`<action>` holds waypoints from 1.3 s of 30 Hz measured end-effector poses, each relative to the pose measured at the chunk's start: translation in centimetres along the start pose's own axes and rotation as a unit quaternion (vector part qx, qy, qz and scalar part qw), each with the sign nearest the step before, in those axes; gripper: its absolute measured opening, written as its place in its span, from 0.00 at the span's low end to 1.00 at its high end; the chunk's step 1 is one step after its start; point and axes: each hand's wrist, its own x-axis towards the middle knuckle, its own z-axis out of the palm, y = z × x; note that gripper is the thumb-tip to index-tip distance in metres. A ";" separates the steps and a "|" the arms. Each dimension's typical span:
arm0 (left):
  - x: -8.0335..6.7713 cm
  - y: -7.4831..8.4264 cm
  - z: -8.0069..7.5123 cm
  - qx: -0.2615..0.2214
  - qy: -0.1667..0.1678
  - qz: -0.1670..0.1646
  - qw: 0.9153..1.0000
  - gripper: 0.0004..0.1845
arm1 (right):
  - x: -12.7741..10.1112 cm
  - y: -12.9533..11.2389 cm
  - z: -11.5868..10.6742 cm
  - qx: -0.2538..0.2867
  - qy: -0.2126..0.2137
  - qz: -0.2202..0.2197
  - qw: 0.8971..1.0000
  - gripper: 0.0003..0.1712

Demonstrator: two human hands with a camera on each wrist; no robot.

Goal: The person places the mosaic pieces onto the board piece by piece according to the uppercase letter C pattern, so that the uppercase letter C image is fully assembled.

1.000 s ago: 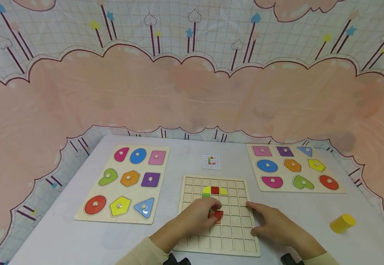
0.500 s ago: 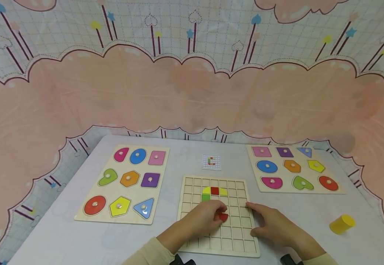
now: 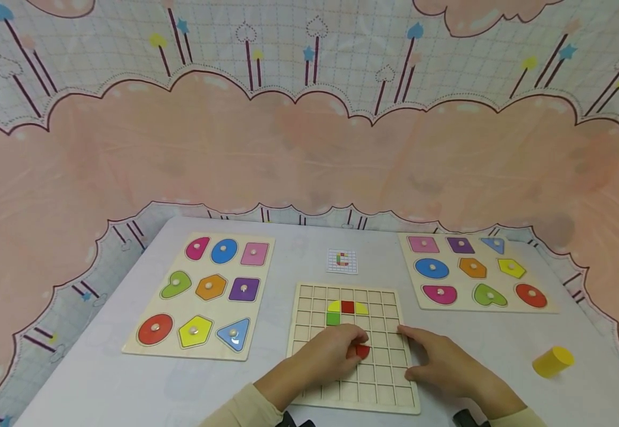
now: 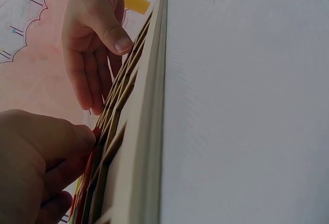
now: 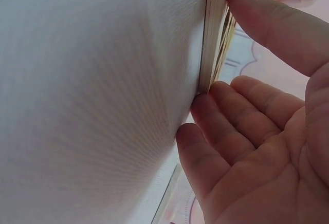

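A wooden grid board (image 3: 389, 394) lies on the table, with a yellow rounded piece (image 3: 334, 306), a red square (image 3: 348, 307), another yellow rounded piece (image 3: 361, 308) and a green square (image 3: 333, 319) in its cells. Over the middle of the board, my left hand (image 3: 330, 351) pinches a red round-edged piece (image 3: 362, 351) by thumb and fingers, low at the grid. The hand covers several cells. My right hand (image 3: 443, 362) rests against the board's right side, thumb and fingertips touching the edge, fingers extended in the right wrist view.
A small printed pattern card (image 3: 342, 261) lies beyond the board. Wooden knob puzzles stand at the left (image 3: 218, 338) and right (image 3: 464, 284), with coloured shapes. A yellow cylinder (image 3: 552, 362) lies on the table (image 3: 90, 362) at the right.
My left hand has shifted a little to the right over the board with the red piece, then has hardly moved. The right hand stays at the edge.
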 end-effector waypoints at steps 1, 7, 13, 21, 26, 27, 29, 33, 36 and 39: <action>0.0 0.0 0.0 0.001 0.000 0.002 1.000 0.15 | 0.0 0.0 0.0 0.000 0.000 0.000 1.000 0.47; 0.1 -0.1 0.2 0.010 -0.002 0.014 1.000 0.16 | 0.0 0.0 0.0 0.002 -0.001 -0.001 1.000 0.47; 0.2 -0.1 0.4 0.001 -0.006 0.011 1.000 0.16 | -0.2 0.1 0.0 0.004 0.001 -0.009 1.000 0.47; 0.3 -0.1 0.3 -0.015 -0.004 0.008 1.000 0.17 | -0.1 0.1 -0.1 0.002 -0.002 -0.006 1.000 0.46; 0.4 -0.1 0.5 -0.009 0.004 0.008 1.000 0.15 | -0.1 0.1 -0.1 -0.004 -0.001 -0.006 1.000 0.47; 0.4 -0.1 0.5 -0.010 0.004 0.007 1.000 0.15 | -0.1 0.1 -0.1 -0.004 -0.001 -0.006 1.000 0.47; 0.4 -0.1 0.6 -0.011 0.005 0.004 1.000 0.15 | -0.1 0.1 -0.1 -0.003 -0.001 -0.006 1.000 0.47; 0.5 -0.2 0.6 -0.018 0.013 0.008 1.000 0.15 | -0.1 0.0 -0.2 0.001 -0.002 -0.004 1.000 0.47; 0.7 -0.2 0.8 -0.016 0.022 0.016 1.000 0.15 | -0.1 0.0 -0.2 0.004 -0.003 -0.002 1.000 0.47; 0.8 -0.2 1.0 -0.012 0.028 0.020 0.999 0.15 | -0.1 0.0 -0.2 0.005 -0.004 -0.002 1.000 0.47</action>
